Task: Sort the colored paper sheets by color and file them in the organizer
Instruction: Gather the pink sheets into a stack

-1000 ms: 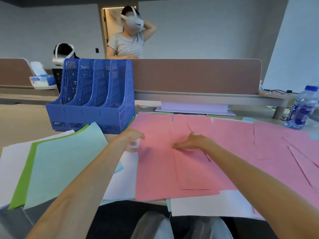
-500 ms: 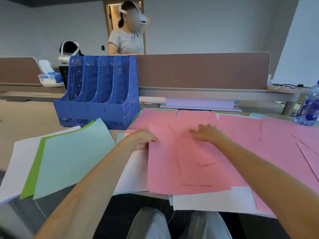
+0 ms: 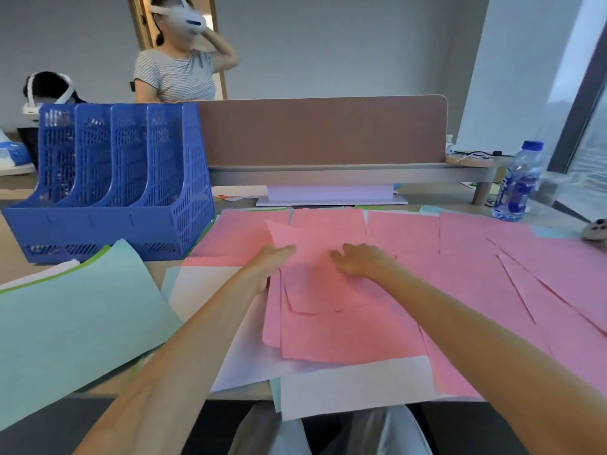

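Pink sheets (image 3: 476, 264) cover the centre and right of the frame, overlapping one another loosely on the desk (image 3: 19, 257). The step in hand looks like gathering them into one colour group before any filing. The blue organizer (image 3: 108, 195) stands at the upper left with its four slots apparently empty, just beside the far left corner of the pink spread. To do this well, each loose sheet should be slid flat toward the middle rather than lifted, so thin paper does not fold or drag the white sheets (image 3: 354, 385) lying underneath at lower centre. The edges are best squared once everything pink is collected. A mint-green sheet (image 3: 72, 326) lies well apart at the left over a brighter green one, out of the way. The pink pile (image 3: 331, 326) sits at centre frame, fanned and uneven, its top sheet tilted up at the far corner. The left hand (image 3: 271, 262) pinches this pile at its left edge, thumb on top and the other fingers hidden beneath the paper, so the grip is narrow and closed on the sheets. The right hand (image 3: 361, 261) rests just beside it on top of the pink paper, fingers loosely curved and spread, holding nothing, only pressing to steady or drag a sheet toward the pile.
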{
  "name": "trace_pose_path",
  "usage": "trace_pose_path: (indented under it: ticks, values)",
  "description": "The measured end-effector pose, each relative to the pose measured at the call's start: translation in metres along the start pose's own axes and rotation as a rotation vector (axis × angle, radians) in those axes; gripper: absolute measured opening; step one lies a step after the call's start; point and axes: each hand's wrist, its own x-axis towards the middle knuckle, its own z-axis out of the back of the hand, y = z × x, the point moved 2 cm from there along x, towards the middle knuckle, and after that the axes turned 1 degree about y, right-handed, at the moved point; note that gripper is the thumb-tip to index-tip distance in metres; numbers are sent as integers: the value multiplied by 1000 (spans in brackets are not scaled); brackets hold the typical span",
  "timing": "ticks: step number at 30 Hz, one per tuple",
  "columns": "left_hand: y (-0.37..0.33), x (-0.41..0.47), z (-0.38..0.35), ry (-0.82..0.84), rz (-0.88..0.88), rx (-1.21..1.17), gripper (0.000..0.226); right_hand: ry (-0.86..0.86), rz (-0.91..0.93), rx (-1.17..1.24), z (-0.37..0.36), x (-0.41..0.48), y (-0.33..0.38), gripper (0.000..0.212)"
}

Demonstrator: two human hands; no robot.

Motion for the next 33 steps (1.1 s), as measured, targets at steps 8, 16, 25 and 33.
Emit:
trace_pose_path:
  ticks: [8, 16, 25, 33]
  values:
    - [-11, 3, 14, -30, -222, -91, 33, -172, -26, 403, 15, 25, -26, 62]
    - [-18, 51, 45, -207, -181, -178, 43, -65, 93, 1045, 16, 77, -10, 16]
    - [59, 135, 131, -259, 215, 795, 98, -117, -88, 343, 8, 128, -11, 42]
    - [33, 106, 120, -215, 131, 850, 61, -112, -9, 178, -12, 131, 27, 46]
